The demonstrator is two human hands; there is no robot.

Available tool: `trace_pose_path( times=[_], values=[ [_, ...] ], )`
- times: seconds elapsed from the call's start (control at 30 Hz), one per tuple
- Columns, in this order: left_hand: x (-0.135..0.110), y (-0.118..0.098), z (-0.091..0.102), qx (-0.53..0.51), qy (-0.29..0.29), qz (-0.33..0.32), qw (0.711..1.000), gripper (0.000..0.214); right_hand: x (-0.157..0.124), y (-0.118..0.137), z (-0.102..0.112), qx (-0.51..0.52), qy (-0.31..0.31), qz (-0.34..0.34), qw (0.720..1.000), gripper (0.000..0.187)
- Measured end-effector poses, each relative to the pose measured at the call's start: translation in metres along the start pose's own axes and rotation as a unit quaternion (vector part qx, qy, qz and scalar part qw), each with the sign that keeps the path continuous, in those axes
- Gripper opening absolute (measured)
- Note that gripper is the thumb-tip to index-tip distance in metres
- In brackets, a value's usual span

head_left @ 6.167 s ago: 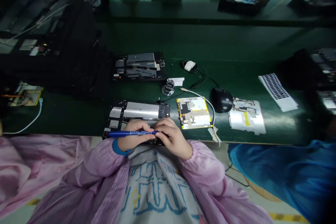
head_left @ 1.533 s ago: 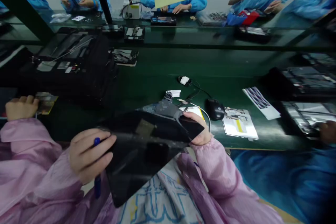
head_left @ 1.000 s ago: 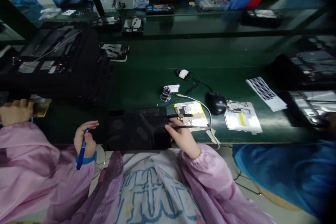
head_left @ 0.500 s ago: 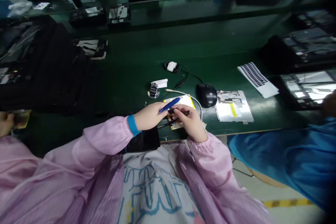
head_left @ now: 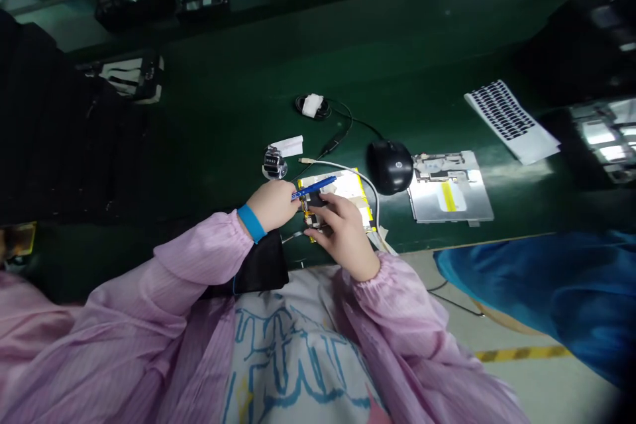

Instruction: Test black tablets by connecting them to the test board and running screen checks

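My left hand, with a blue band at the wrist, is closed around a blue pen that points up to the right. Under both hands lies a flat silvery-white panel with yellow edges and dark small parts at its left end. My right hand is over that panel, thumb and fingers apart around the dark parts, with nothing visible gripped. A white cable curves past the panel's right side. Near my left forearm a flat black item lies at the table edge, partly covered by the sleeve.
Beyond my hands are a chrome tally counter, a paper slip and a coiled black cable. A black mouse, a metal plate and a keyboard-patterned sheet lie rightward. A person's blue sleeve is at right.
My right hand has gone from a pinch on a dark cable end to spread fingers over the panel. My left hand keeps the pen. The view has tipped downward and closer.
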State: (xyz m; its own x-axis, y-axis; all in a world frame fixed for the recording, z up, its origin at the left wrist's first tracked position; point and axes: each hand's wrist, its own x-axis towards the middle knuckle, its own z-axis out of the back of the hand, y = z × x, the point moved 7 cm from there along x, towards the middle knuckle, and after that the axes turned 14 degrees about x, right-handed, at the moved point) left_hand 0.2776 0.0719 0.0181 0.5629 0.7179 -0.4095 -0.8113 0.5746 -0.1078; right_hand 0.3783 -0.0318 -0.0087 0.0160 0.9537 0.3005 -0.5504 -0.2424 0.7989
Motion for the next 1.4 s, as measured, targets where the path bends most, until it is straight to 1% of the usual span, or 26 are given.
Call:
trace_pose_path(
  times=[0.1, 0.23, 0.33, 0.73, 0.87, 1.07, 1.17, 1.23, 1.27, 1.33, 1.4],
  values=[
    [0.005, -0.005, -0.002, 0.041, -0.001, -0.008, 0.999, 0.022, 0.0, 0.001, -0.001, -0.008, -0.012, -0.006, 1.0, 0.037],
    [0.009, -0.006, -0.004, 0.059, 0.018, -0.005, 0.998, 0.025, 0.0, 0.0, -0.001, 0.0, -0.009, -0.016, 1.0, 0.037],
    [0.01, -0.007, -0.005, 0.077, 0.019, -0.008, 0.997, 0.026, -0.001, 0.001, 0.001, 0.002, -0.011, -0.017, 1.0, 0.037],
    [0.009, -0.011, -0.005, 0.092, 0.039, -0.003, 0.995, 0.025, -0.002, 0.002, 0.0, -0.009, -0.004, -0.008, 1.0, 0.037],
    [0.007, -0.014, -0.004, 0.103, 0.035, 0.003, 0.994, 0.027, -0.001, 0.005, -0.001, -0.024, 0.007, 0.0, 1.0, 0.037],
    [0.005, -0.019, -0.004, 0.108, 0.037, -0.008, 0.993, 0.028, -0.001, 0.008, -0.007, -0.068, 0.043, -0.005, 0.997, 0.039],
    [0.006, -0.017, -0.004, 0.101, 0.034, -0.007, 0.994, 0.028, 0.0, 0.008, -0.008, -0.082, 0.052, -0.005, 0.995, 0.037],
    [0.006, -0.015, -0.002, 0.089, 0.024, -0.003, 0.996, 0.029, 0.0, 0.007, -0.006, -0.068, 0.054, -0.003, 0.996, 0.035],
    [0.006, -0.013, 0.002, 0.081, 0.009, 0.002, 0.997, 0.029, 0.0, 0.007, -0.004, -0.052, 0.051, -0.002, 0.997, 0.036],
    [0.002, -0.011, 0.015, 0.055, -0.042, 0.013, 0.997, 0.028, -0.001, 0.006, 0.0, -0.014, 0.036, 0.0, 0.999, 0.037],
    [-0.006, -0.013, 0.027, 0.009, -0.091, 0.006, 0.996, 0.026, -0.003, 0.005, 0.007, 0.014, 0.011, -0.009, 1.0, 0.039]
  ],
)
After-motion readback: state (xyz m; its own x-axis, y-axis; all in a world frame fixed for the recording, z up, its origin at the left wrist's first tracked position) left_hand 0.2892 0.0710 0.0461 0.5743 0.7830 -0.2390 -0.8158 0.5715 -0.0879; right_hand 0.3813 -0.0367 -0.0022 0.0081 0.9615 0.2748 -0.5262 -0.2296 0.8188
